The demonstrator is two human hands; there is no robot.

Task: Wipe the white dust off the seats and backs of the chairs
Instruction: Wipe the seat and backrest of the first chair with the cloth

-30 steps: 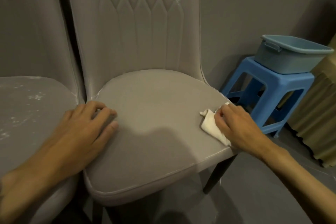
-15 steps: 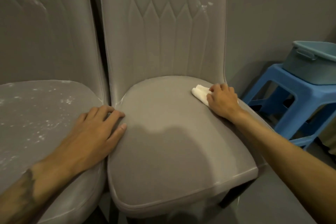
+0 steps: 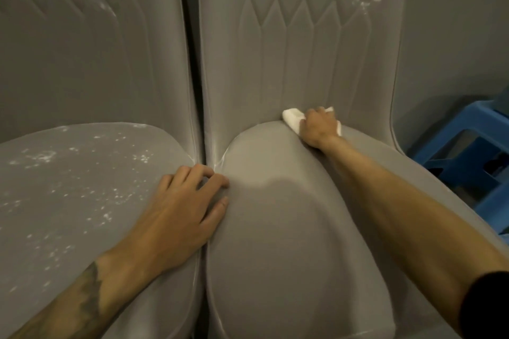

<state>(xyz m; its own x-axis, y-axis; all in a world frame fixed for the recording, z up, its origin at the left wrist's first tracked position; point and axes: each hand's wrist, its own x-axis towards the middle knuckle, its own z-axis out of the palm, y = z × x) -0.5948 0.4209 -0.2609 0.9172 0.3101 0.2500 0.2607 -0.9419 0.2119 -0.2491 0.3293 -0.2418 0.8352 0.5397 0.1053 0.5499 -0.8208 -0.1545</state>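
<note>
Two grey padded chairs stand side by side. The right chair's seat (image 3: 289, 228) looks free of dust; its back (image 3: 303, 49) carries a few white specks near the top right. My right hand (image 3: 318, 128) holds a folded white cloth (image 3: 292, 117) at the crease where that seat meets the back. The left chair's seat (image 3: 68, 187) is speckled with white dust, and its back (image 3: 82, 49) has a faint white smear. My left hand (image 3: 187, 206) rests flat with spread fingers across the gap between both seats.
A blue plastic stool (image 3: 473, 151) stands to the right of the right chair, against the grey wall (image 3: 454, 22). The chairs touch each other, with only a narrow dark gap between their backs.
My right hand has slid the cloth from the seat's front right edge back to the rear crease. The view has moved closer and leftward. My left hand has stayed put.
</note>
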